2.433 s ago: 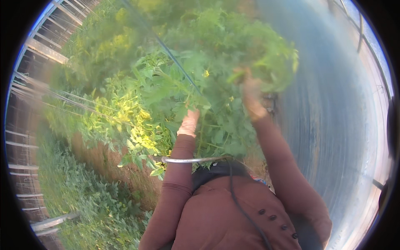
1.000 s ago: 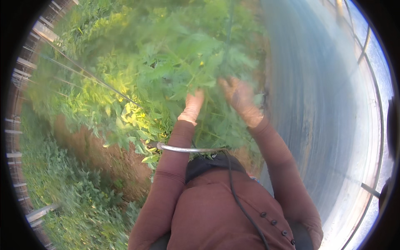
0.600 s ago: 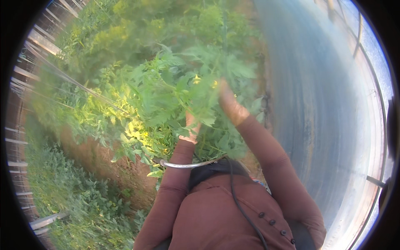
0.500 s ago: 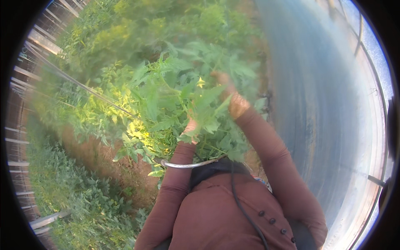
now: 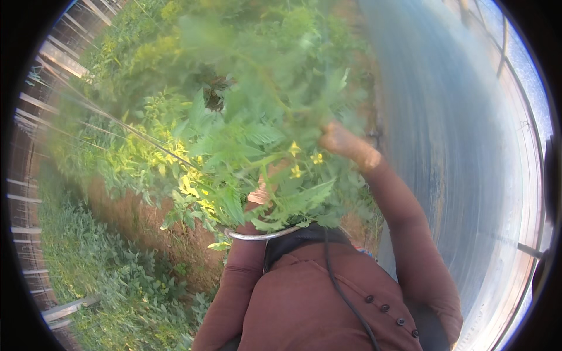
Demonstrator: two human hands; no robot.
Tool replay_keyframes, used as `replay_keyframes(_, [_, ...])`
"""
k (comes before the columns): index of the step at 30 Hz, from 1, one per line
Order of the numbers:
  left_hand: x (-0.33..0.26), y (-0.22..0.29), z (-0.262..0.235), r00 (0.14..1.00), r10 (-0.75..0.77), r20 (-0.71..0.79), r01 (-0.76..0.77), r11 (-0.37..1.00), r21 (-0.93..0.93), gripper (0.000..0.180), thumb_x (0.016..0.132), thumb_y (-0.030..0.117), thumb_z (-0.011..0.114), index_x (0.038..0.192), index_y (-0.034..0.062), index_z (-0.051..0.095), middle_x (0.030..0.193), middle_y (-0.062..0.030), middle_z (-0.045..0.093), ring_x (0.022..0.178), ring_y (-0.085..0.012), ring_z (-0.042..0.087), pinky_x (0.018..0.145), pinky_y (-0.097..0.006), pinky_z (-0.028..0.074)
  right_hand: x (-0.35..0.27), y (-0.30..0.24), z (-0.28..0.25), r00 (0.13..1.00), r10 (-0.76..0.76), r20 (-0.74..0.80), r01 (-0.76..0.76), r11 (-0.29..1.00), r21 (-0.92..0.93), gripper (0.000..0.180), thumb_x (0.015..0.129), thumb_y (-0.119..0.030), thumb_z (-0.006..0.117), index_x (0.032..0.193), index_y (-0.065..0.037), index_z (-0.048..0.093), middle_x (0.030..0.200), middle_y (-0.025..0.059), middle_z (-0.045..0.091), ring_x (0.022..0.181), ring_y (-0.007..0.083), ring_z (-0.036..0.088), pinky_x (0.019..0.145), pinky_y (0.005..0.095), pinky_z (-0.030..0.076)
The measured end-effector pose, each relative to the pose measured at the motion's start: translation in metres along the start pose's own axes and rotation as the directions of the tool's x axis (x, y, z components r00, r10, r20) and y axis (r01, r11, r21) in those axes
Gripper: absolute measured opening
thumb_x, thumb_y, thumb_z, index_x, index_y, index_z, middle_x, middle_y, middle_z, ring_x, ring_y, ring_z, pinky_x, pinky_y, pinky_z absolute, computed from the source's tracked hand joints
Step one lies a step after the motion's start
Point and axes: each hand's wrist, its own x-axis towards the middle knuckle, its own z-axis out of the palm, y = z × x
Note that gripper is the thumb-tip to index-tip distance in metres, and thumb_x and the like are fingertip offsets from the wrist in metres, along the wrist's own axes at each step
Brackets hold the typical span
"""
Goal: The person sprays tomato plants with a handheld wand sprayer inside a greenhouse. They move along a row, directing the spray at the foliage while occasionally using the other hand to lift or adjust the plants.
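A tall leafy green plant, tomato-like with lobed leaves, fills the space before me. Small yellow flowers show among its leaves. My right hand is at the plant's right side, its fingers curled closed beside a blurred stem; what they hold is hidden. Behind the leaves, low in the plant, is my left hand; only the wrist and part of the back show, and its fingers are covered. A curved metal bar crosses in front of my waist, over the left forearm.
Bluish plastic sheeting rises close on my right. Yellowing leaves and a taut line are on the left. Beyond a strip of brown soil grows another plant row. A dark cord hangs down my front.
My right hand has moved right and nearer to me. The leafy top has swung up and blurred, and more yellow flowers show. The left hand stays low among the leaves.
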Motion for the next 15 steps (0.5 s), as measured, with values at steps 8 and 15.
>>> replay_keyframes(8, [-0.017, 0.011, 0.009, 0.998, -0.043, 0.038, 0.039, 0.995, 0.093, 0.045, 0.091, 0.018, 0.058, 0.134, 0.0073, 0.049, 0.137, -0.0159, 0.046, 0.12, -0.0262, 0.05, 0.097, -0.035, 0.046, -0.063, -0.012, -0.004, 0.987, -0.152, 0.049, 0.122, 0.916, 0.381, 0.047, 0.088, -0.008, 0.063, 0.133, -0.002, 0.052, 0.138, 0.0123, 0.052, 0.129, 0.0251, 0.046, 0.109, 0.0405, 0.036])
replay_keyframes(15, [0.019, 0.019, 0.061, 0.985, -0.034, 0.17, -0.073, 0.81, 0.582, 0.043, 0.088, 0.014, 0.062, 0.13, 0.0074, 0.053, 0.134, -0.0184, 0.048, 0.119, -0.0288, 0.051, 0.094, -0.035, 0.048, -0.124, 0.02, -0.011, 0.969, -0.105, -0.222, 0.222, 0.763, 0.607, 0.044, 0.09, -0.03, 0.056, 0.115, 0.006, 0.06, 0.117, 0.0182, 0.062, 0.114, 0.0313, 0.057, 0.099, 0.0449, 0.046])
